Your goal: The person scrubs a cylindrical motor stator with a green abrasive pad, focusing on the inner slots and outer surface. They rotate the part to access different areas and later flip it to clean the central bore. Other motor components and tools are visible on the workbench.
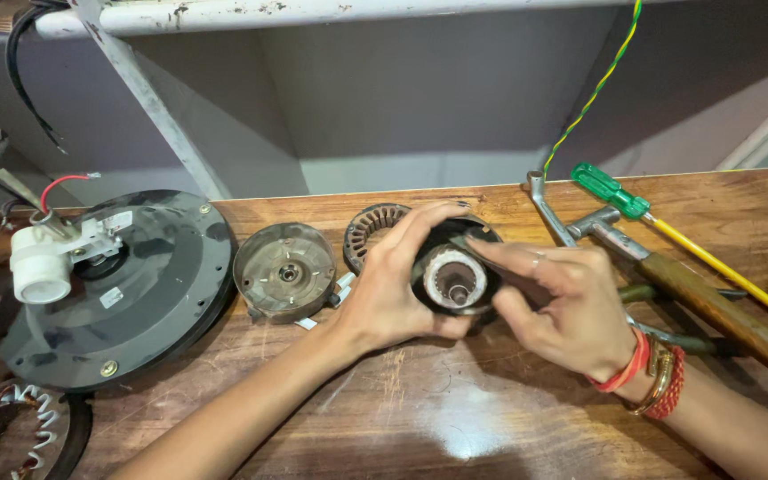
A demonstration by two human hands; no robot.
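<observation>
While the wooden bench (455, 427) is being viewed from above, a round motor housing (453, 277) is being held near the middle of the bench, tilted so that its open face and pale inner core are being shown to the camera; it is being cupped by the left hand (390, 289), fingers curled over the far rim and thumb tucked under the near edge; the right hand (560, 307) is being pressed against the housing's right rim, its fingers laid flat and close together across the edge; red and gold bangles (655, 378) are being worn on that wrist. Just left of the housing, a slotted stator ring (371, 228) is lying partly hidden behind the left hand; a brown metal end cap (284, 271) is resting beside it; further left, a large black disc (122, 298) with a white plastic fitting (42, 262) is lying flat. To the right, a wooden-handled hammer (713, 311) and a green-handled screwdriver (633, 209) are lying well apart from the housing.
</observation>
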